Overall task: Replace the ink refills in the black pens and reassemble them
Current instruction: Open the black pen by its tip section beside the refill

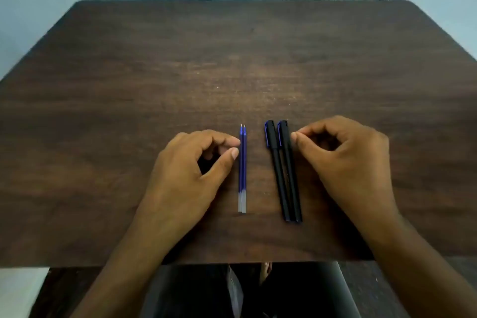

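Two blue ink refills (242,168) lie side by side on the dark wooden table (232,59), tips pointing away from me. Right of them lie two capped black pens (284,170), also side by side, caps at the far end. My left hand (185,175) rests on the table left of the refills, fingers loosely curled, with index and thumb tips against the left refill. My right hand (346,162) rests right of the pens, fingers loosely curled, its fingertips touching the right pen's cap. Neither hand grips anything.
The table's near edge runs just below my wrists, and my lap in dark clothing shows beneath it. A pale blue wall stands behind the table's far edge.
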Demonstrator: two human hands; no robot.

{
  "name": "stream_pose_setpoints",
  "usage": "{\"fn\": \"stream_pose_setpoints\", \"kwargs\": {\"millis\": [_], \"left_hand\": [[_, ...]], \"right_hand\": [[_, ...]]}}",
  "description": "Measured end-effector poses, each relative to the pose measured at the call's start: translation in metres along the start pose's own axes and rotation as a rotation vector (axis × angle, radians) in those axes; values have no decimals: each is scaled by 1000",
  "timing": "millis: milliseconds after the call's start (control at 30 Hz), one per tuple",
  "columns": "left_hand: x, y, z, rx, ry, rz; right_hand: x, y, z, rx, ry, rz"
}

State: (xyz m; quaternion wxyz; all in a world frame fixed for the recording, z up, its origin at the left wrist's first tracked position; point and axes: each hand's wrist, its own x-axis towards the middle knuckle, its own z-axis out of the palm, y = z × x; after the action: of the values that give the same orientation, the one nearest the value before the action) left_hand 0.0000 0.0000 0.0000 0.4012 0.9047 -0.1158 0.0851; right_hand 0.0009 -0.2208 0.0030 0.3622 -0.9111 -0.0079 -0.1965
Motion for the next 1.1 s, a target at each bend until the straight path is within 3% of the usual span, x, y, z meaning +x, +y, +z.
{"fn": "stream_pose_setpoints", "kwargs": {"millis": [433,700,1100], "left_hand": [[-5,3,-3,-5,2,-17],[-8,6,-4,-63,20,-46],[-11,6,-5,-62,28,-62]], "right_hand": [[2,-10,2,-20,-69,108],[7,-25,-11,-121,-295,170],[10,-44,-15,-181,-352,365]]}}
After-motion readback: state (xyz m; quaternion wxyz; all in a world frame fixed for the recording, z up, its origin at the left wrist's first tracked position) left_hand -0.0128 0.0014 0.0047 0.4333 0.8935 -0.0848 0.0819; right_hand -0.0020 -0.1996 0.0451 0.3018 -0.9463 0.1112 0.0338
